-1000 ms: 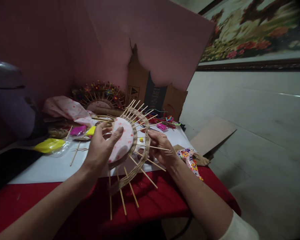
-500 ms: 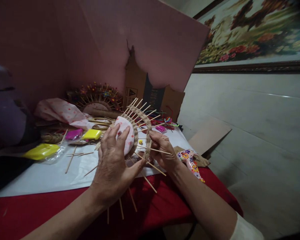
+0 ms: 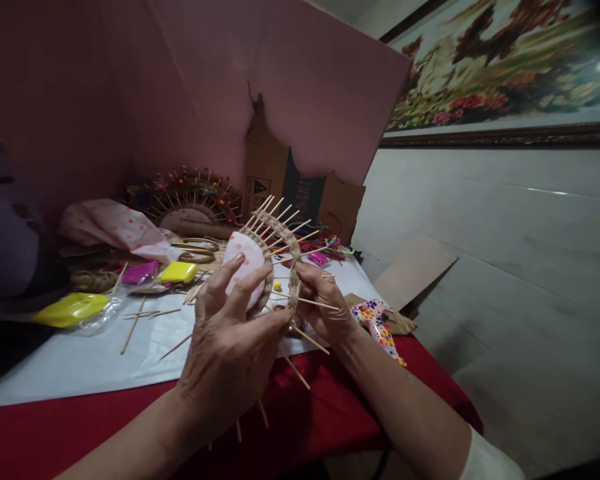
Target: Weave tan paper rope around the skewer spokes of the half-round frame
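A woven stick wheel (image 3: pixel 296 273) is held up in both hands, slightly tilted. Thin wooden sticks fan out from its pink, dotted cloth-covered centre (image 3: pixel 245 250), and a band of twine is woven across them. My left hand (image 3: pixel 230 340) grips the wheel from the near side, fingers spread over the cloth centre and thumb against the lower end of the twine band. At the band's right side, my right hand (image 3: pixel 325 300) pinches it between thumb and fingers; some of those fingers are hidden behind the sticks.
Yellow clay packets (image 3: pixel 73 310), loose sticks (image 3: pixel 139 323), gold-handled scissors (image 3: pixel 196 252) and dotted cloth (image 3: pixel 115 227) lie left. A similar decorated wheel (image 3: pixel 187 207) leans behind. A flower-patterned glue gun (image 3: pixel 377 327) rests right, by a cardboard piece (image 3: pixel 417 267).
My left hand's fingers have spread a little and shifted down across the cloth centre. My right hand keeps its pinch on the twine band. The view has turned slightly.
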`<act>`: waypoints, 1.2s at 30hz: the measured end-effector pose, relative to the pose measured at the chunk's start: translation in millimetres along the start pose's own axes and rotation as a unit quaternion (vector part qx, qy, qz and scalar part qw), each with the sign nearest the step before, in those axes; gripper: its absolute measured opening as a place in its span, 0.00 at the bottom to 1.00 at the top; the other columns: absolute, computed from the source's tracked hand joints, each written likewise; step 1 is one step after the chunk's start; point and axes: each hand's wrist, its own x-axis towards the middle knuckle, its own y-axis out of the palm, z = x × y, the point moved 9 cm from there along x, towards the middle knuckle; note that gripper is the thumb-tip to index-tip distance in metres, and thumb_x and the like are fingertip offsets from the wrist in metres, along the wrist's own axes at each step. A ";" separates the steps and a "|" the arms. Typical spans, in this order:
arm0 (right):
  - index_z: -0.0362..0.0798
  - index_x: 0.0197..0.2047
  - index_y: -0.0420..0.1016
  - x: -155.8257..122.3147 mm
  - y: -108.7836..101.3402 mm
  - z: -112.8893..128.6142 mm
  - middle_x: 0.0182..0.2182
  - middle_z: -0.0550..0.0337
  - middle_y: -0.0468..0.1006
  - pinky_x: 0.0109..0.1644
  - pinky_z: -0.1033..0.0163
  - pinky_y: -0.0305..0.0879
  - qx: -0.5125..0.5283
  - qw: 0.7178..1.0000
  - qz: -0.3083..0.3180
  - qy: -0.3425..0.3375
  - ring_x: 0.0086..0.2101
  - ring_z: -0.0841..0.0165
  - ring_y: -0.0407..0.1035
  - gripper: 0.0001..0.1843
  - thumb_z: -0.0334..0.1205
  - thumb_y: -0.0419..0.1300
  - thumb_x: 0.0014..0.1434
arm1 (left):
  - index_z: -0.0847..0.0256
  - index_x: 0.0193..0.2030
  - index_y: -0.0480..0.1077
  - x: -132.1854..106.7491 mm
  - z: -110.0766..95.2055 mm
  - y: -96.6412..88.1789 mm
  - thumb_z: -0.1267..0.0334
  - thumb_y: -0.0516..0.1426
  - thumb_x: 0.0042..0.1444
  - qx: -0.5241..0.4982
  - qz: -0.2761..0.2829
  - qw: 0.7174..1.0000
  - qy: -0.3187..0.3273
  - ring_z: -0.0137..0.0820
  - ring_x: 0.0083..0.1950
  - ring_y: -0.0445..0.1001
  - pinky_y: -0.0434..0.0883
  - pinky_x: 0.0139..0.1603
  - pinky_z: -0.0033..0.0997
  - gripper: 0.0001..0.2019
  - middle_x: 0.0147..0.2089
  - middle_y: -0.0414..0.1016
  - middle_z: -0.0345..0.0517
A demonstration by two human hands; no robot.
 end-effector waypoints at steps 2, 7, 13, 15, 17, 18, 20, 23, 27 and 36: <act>0.43 0.36 0.73 0.5 0.1 0.7 0.15 0.73 0.52 0.19 0.77 0.53 0.006 1.000 0.001 -0.004 0.16 0.81 0.46 0.09 0.39 0.60 0.51 | 0.51 0.36 0.75 -0.1 -4.0 2.9 0.72 0.58 0.47 0.012 0.014 1.000 0.018 0.51 0.64 0.50 0.52 0.58 0.59 0.11 0.58 0.63 0.48; 0.42 0.37 0.74 2.3 -1.4 0.1 0.16 0.72 0.51 0.19 0.77 0.52 0.014 1.000 0.005 -0.006 0.16 0.81 0.46 0.09 0.37 0.58 0.53 | 0.52 0.38 0.75 -0.9 -6.6 1.3 0.70 0.58 0.48 0.029 0.004 0.999 0.042 0.52 0.62 0.55 0.55 0.56 0.61 0.12 0.55 0.67 0.51; 0.44 0.37 0.73 3.6 -3.7 -1.6 0.16 0.73 0.49 0.18 0.76 0.54 0.034 0.999 0.003 0.005 0.16 0.80 0.44 0.09 0.39 0.58 0.53 | 0.51 0.36 0.76 -0.4 -7.9 0.5 0.71 0.59 0.46 0.052 0.000 0.997 0.058 0.51 0.60 0.58 0.56 0.55 0.60 0.12 0.53 0.70 0.50; 0.43 0.36 0.74 4.1 -3.0 -0.2 0.16 0.72 0.49 0.18 0.76 0.54 0.033 0.999 0.005 0.000 0.16 0.80 0.44 0.09 0.38 0.59 0.52 | 0.51 0.35 0.76 0.5 -6.9 1.2 0.70 0.59 0.47 0.057 0.003 0.997 0.052 0.51 0.60 0.58 0.57 0.54 0.60 0.10 0.53 0.70 0.50; 0.43 0.35 0.74 4.4 -2.9 1.0 0.16 0.73 0.50 0.18 0.76 0.54 0.033 0.999 0.005 -0.005 0.15 0.81 0.44 0.09 0.38 0.59 0.51 | 0.50 0.35 0.76 1.2 -6.1 -0.2 0.70 0.58 0.49 0.053 -0.006 0.997 0.047 0.51 0.59 0.59 0.58 0.54 0.59 0.10 0.53 0.70 0.50; 0.43 0.35 0.74 4.4 -3.0 1.2 0.16 0.73 0.50 0.18 0.77 0.54 0.034 0.999 0.004 -0.006 0.15 0.81 0.44 0.08 0.38 0.59 0.51 | 0.50 0.36 0.76 1.3 -6.4 -0.5 0.69 0.58 0.49 0.051 -0.008 0.998 0.047 0.51 0.59 0.59 0.58 0.53 0.59 0.10 0.54 0.69 0.51; 0.44 0.35 0.73 4.1 -3.1 1.2 0.16 0.73 0.50 0.18 0.76 0.54 0.035 0.999 0.003 -0.005 0.15 0.81 0.45 0.08 0.38 0.60 0.51 | 0.50 0.39 0.76 1.3 -7.1 1.6 0.69 0.58 0.49 0.053 0.001 0.997 0.050 0.53 0.60 0.58 0.58 0.54 0.60 0.12 0.54 0.69 0.52; 0.45 0.36 0.73 3.2 -2.1 0.9 0.15 0.73 0.51 0.18 0.75 0.56 0.032 0.999 0.007 -0.004 0.15 0.80 0.46 0.09 0.40 0.59 0.51 | 0.51 0.40 0.75 1.0 -5.9 6.0 0.69 0.58 0.48 0.062 0.024 0.997 0.044 0.54 0.60 0.56 0.56 0.54 0.62 0.12 0.55 0.68 0.53; 0.44 0.36 0.72 3.2 -2.5 -1.5 0.15 0.73 0.51 0.18 0.76 0.55 0.036 0.999 0.010 0.005 0.14 0.81 0.46 0.10 0.40 0.59 0.51 | 0.54 0.37 0.75 0.9 -1.0 -2.2 0.71 0.57 0.50 0.049 -0.007 0.998 0.026 0.51 0.59 0.59 0.59 0.53 0.59 0.10 0.54 0.68 0.53; 0.43 0.33 0.70 11.0 -19.7 -11.5 0.12 0.74 0.55 0.17 0.76 0.56 0.139 0.986 -0.045 0.081 0.13 0.81 0.53 0.07 0.36 0.61 0.49 | 0.54 0.47 0.70 0.2 38.8 -27.4 0.72 0.54 0.51 -0.052 -0.105 0.984 -0.130 0.40 0.54 0.65 0.60 0.57 0.49 0.17 0.50 0.70 0.45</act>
